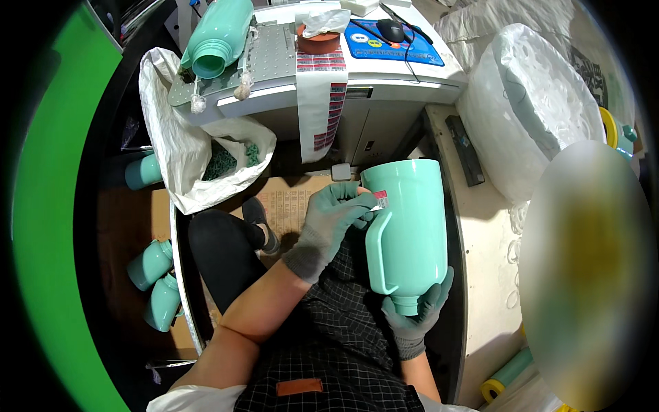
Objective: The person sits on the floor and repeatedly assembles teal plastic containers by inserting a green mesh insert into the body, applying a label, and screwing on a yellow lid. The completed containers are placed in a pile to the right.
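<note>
Left hand: fingers pinch a red-and-white sticker by the mint jug's handle; contact unclear. Right hand: fingers grip jug's near, necked end. Jug right of centre, nearer than tabletop. Probably best: steady jug, square sticker, press flat from one edge.

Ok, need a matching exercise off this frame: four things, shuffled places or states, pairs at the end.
1. left hand
2. right hand
3. dark mouse
4. green scraps

A. inside the open white sack
B. pinching a small red-and-white label
C. on the blue mat
D. cupped at the neck end of the large turquoise jug

Pairs: 1-B, 2-D, 3-C, 4-A
</note>
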### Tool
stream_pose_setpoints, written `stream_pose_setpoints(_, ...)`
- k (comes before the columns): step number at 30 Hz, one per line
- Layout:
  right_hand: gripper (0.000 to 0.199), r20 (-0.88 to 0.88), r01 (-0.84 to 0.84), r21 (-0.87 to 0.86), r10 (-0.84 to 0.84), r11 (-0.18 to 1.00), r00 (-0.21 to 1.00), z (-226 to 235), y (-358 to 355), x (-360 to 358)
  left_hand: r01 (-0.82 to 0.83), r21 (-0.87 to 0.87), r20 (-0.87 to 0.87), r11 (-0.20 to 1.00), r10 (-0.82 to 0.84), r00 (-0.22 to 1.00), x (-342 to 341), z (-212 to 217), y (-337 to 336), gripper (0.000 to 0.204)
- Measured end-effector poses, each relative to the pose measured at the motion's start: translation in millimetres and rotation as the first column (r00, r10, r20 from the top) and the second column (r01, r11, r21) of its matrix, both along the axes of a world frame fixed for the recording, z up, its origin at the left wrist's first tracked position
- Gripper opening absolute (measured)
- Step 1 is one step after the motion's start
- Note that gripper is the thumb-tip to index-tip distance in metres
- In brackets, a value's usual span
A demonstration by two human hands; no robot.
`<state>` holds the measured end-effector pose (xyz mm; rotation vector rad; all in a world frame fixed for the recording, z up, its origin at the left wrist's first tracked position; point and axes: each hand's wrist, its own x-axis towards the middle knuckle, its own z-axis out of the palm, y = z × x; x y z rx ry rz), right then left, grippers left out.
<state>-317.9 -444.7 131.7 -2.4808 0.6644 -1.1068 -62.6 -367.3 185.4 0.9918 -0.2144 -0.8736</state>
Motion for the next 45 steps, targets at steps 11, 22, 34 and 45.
stream_pose_setpoints(11, 0.110, 0.237, -0.076, 0.539, -0.065, 0.839, 0.969, 8, -17, 6, -0.802, 0.221, 0.975, 0.554, -0.133, 0.176, 124, -18, 84, 0.071)
stream_pose_setpoints(22, 0.097, 0.394, -0.334, 0.008, 0.304, 0.942, 0.867, 92, -50, 173, -0.760, -0.215, 0.511, 0.613, -0.593, -0.623, 321, 73, 119, 0.066)
stream_pose_setpoints(34, 0.091, -0.032, -0.381, -0.501, 0.424, 0.777, 0.905, 149, 9, 432, -0.433, 0.054, 0.950, 0.900, 0.087, 0.301, -1, 36, 180, 0.084)
stream_pose_setpoints(45, 0.076, -0.406, -0.336, -0.548, 0.108, 0.766, 0.908, 138, 50, 542, -0.327, 0.273, 0.930, 0.905, -0.161, 0.330, 8, 28, 191, 0.078)
